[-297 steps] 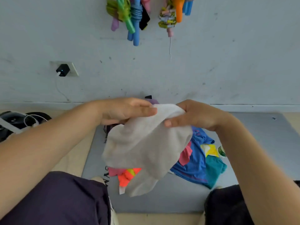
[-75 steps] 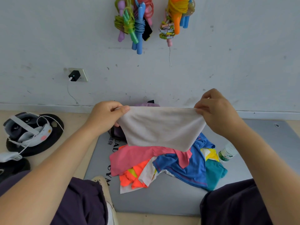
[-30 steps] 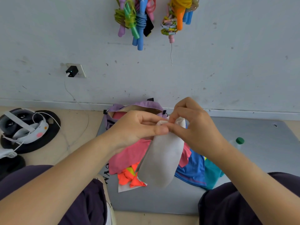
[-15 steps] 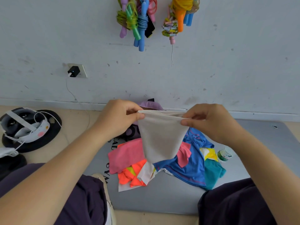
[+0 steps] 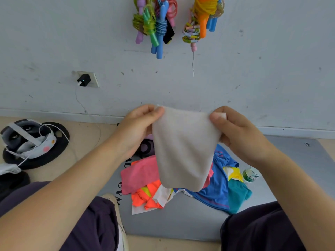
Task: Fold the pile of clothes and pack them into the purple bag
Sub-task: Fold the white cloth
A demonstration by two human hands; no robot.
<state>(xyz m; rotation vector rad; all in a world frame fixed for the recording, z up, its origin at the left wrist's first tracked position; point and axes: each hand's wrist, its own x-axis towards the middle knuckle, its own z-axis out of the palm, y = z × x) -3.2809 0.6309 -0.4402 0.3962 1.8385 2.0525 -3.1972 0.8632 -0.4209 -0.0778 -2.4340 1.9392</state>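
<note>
Since half a second ago the 2 hands have lifted the white garment (image 5: 183, 151) slightly higher and drawn its top edge a little wider. The left hand (image 5: 139, 127) pinches the top left corner, the right hand (image 5: 235, 131) pinches the top right, and the folded cloth hangs narrowing downward above the pile of clothes (image 5: 181, 183). The pile lies on the grey mat (image 5: 290, 178), whose right part is bare; a small bottle (image 5: 251, 175) stands just beside the pile. The purple bag (image 5: 147, 145) is mostly hidden behind the garment, its contents unseen.
</note>
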